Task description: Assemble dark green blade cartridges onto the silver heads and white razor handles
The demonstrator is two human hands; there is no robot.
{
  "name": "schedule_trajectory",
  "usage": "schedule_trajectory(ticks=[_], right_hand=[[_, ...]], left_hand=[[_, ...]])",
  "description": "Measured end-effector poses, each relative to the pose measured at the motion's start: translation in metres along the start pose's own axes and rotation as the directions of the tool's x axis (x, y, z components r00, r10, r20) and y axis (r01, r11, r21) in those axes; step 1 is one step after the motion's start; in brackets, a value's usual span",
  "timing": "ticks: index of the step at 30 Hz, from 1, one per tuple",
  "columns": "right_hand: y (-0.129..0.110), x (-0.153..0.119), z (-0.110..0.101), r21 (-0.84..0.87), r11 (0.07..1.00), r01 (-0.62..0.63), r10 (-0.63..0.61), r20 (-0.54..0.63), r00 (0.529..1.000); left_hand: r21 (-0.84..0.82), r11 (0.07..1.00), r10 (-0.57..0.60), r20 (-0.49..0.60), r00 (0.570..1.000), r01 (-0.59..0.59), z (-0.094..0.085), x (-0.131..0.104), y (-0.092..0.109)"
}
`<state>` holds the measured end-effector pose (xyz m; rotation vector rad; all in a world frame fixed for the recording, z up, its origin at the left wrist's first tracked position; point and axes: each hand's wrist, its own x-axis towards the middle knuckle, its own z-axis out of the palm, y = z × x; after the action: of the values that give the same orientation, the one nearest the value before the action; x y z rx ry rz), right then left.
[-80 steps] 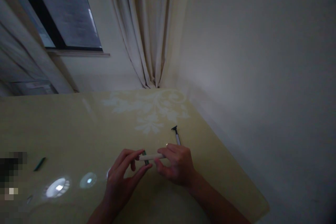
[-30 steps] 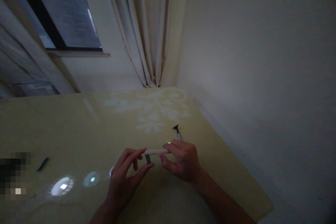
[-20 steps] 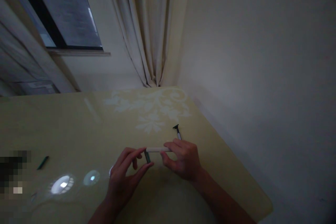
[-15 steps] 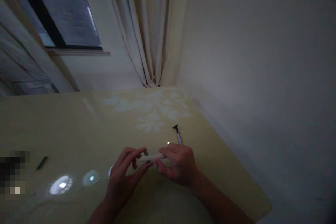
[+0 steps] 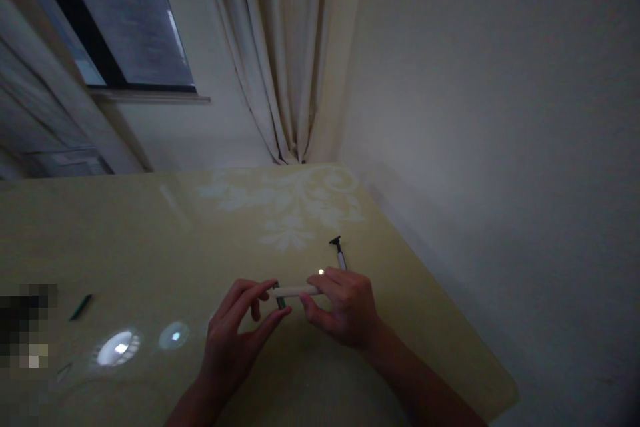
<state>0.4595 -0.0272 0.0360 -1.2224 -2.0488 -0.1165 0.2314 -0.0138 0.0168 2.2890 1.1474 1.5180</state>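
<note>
My left hand (image 5: 240, 323) pinches a small dark green bar (image 5: 281, 301), which looks like a razor head, between thumb and forefinger. Closed around the right end of a slim pale stick (image 5: 295, 291) is my right hand (image 5: 343, 307). The stick lies level, and its left end crosses the green bar near its upper part; whether they touch I cannot tell. Just beyond my right hand, a razor handle (image 5: 341, 257) with a black T-shaped top rests on the table, its lower end hidden behind the hand.
A thin green strip (image 5: 81, 307) lies on the glossy yellowish table (image 5: 125, 233) at left, near a blurred-out dark patch. Light reflections show on the tabletop. A wall (image 5: 475, 147) runs along the right edge; curtains (image 5: 285, 80) and a window (image 5: 130, 20) stand behind.
The stick has moved up slightly across the green bar, and my right hand has risen a little with it. Both hands keep their holds.
</note>
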Motion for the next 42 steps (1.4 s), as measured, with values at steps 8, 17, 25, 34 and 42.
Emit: schedule_trajectory(ticks=[8, 17, 25, 34, 42], right_hand=[[-0.0007, -0.0007, -0.0001, -0.005, 1.0, -0.022, 0.022, -0.001, 1.0], [-0.0002, -0.0009, 0.0005, -0.014, 1.0, -0.025, 0.024, -0.02, 1.0], [-0.0013, -0.001, -0.001, -0.014, 1.0, -0.016, 0.016, 0.013, 1.0], [-0.0017, -0.0005, 0.0001, -0.023, 0.999, -0.026, 0.027, 0.015, 1.0], [-0.0011, -0.0017, 0.0017, -0.003, 1.0, -0.026, 0.026, 0.034, 0.999]], left_hand=[[-0.002, 1.0, -0.003, -0.003, 1.0, 0.003, -0.0005, 0.0005, 0.0005], [-0.02, 1.0, -0.015, -0.008, 1.0, 0.014, -0.0011, 0.0004, -0.0005], [-0.023, 0.999, -0.029, -0.01, 1.0, 0.028, -0.0006, -0.001, -0.0015], [-0.029, 0.997, -0.073, -0.012, 0.997, 0.072, 0.0001, -0.0022, -0.0028], [-0.043, 0.997, -0.065, -0.018, 0.998, 0.064, -0.0004, -0.0015, -0.0044]])
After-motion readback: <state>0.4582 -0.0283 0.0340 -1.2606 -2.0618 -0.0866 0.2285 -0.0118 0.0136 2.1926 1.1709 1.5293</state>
